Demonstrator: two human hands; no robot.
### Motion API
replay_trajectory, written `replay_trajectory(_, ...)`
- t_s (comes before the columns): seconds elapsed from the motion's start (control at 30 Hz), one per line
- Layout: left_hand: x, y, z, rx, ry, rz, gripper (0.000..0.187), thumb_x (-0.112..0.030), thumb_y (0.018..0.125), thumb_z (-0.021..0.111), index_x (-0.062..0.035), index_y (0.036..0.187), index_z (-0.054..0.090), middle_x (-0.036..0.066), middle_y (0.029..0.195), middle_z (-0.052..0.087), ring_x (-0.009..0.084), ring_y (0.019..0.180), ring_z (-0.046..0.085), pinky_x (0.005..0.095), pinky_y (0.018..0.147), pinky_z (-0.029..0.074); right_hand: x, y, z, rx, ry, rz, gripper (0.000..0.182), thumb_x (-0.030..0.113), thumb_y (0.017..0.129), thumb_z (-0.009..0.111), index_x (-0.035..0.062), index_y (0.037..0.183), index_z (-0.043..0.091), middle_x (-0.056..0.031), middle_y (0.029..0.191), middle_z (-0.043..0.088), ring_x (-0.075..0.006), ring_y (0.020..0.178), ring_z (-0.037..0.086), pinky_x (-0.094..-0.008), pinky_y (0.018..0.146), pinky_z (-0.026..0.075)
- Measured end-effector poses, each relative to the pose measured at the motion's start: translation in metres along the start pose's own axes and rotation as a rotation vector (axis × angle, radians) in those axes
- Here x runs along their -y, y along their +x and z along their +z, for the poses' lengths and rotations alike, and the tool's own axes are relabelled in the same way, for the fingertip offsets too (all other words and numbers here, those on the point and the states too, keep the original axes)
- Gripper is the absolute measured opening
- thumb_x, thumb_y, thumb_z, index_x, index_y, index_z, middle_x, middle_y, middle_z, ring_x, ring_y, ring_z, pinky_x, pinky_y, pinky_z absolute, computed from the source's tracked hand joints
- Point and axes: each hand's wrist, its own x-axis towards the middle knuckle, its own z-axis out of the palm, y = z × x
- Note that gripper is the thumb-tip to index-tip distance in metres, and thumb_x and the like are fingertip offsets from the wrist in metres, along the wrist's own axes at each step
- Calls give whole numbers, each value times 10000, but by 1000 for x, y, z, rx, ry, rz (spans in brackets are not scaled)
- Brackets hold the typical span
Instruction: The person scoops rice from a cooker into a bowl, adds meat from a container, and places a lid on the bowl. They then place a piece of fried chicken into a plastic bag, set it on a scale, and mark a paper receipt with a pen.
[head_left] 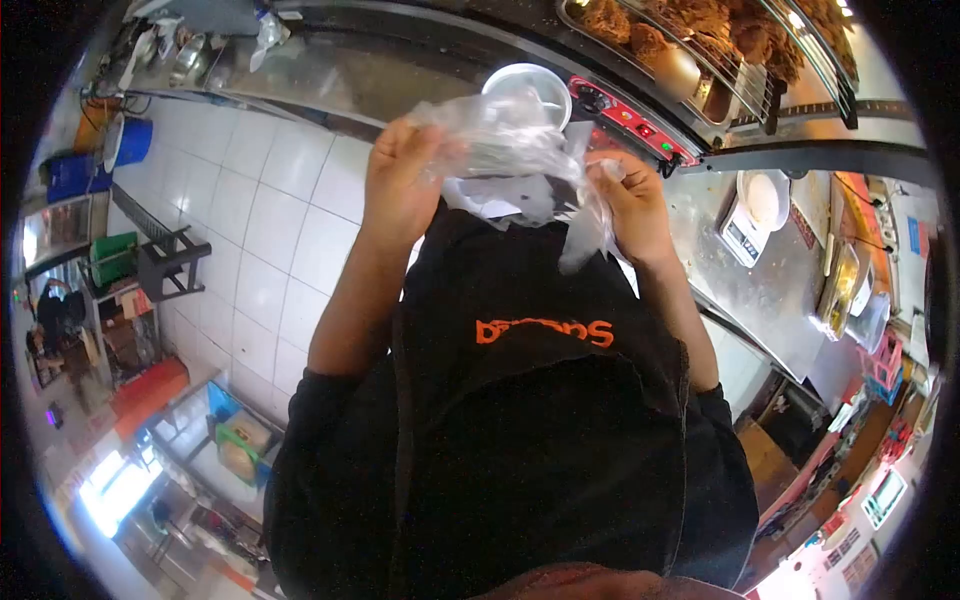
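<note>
Our left hand (403, 170) and right hand (632, 195) pinched crinkled clear plastic film (505, 135) between them, this side of the round white bowl (528, 78).

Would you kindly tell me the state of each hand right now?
Left hand: closed, holding clear plastic.
Right hand: closed, also holding clear plastic.

Left hand (405, 180): raised in front of the body; fingers curled, thumb brought against them in a pinching grip.
Right hand (635, 205): raised likewise; fingers bent, thumb and fingertips drawn together.
Hand spacing: apart, roughly level across the view.
Left forearm (362, 290): bare, reaching forward, angled inward.
Right forearm (683, 315): bare, also angled inward.
Wrists: both uncovered.
</note>
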Motion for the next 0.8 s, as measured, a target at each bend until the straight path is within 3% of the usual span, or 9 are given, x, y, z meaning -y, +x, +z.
replay_trajectory(0.1,-14,9,8,9,-36,88,82,-19,911,570,-93,888,546,57,949,631,158,870,610,320,807,504,-29,13,-20,-257,16,-144,159,54,963,512,6,1046,638,-59,828,674,-63,628,573,-190,563,443)
replay_trajectory(0.13,-21,12,10,22,-32,124,109,1,898,575,-99,902,530,64,966,627,166,897,609,329,822,505,-35,12,-25,-321,-174,-131,161,24,933,522,9,1013,661,-92,889,687,-136,721,632,-233,652,501)
replay_trajectory(0.23,-27,17,2,57,162,177,292,62,835,594,-73,1078,506,96,1081,593,199,988,595,367,860,512,-73,17,-23,-116,-402,-405,181,-18,879,540,2,994,679,-121,998,686,-216,917,645,-306,820,511)
replay_trajectory(0.3,-10,24,-12,-9,361,174,391,44,803,621,-32,1168,504,122,1142,581,213,1065,580,398,887,520,-85,18,-10,225,-395,-314,204,-26,834,561,1,989,691,-134,1091,670,-253,1068,596,-345,955,452)
replay_trajectory(0.37,32,32,-48,59,722,58,346,1,801,668,-38,1117,535,90,1042,603,165,954,593,319,764,527,-101,27,-6,410,-539,-319,214,8,857,553,11,1022,689,-129,1098,668,-235,1074,591,-346,969,436)
replay_trajectory(0.43,87,36,-115,205,798,-482,131,-56,798,676,-36,915,619,37,829,636,122,781,603,260,703,486,-120,42,-13,604,-560,-165,218,51,881,549,23,1048,687,-119,1104,668,-212,1072,588,-342,972,428)
replay_trajectory(0.5,119,21,-125,260,1069,-510,105,-104,798,699,-41,868,653,29,799,651,113,686,590,249,650,462,-137,57,-24,785,-444,149,221,103,907,549,36,1065,688,-104,1109,670,-185,1062,587,-333,964,430)
replay_trajectory(0.73,118,19,-133,182,849,-527,255,-211,924,558,15,1002,645,83,905,672,146,775,623,270,693,484,-134,55,-26,757,-322,283,219,134,927,550,28,1068,680,-70,1049,685,-152,964,608,-305,910,450)
replay_trajectory(0.8,126,14,-139,-55,458,-629,288,-223,950,515,29,1029,629,103,908,672,168,779,632,290,720,499,-136,56,-27,751,-327,198,211,135,923,558,32,1057,683,-70,1041,685,-151,968,606,-304,908,451)
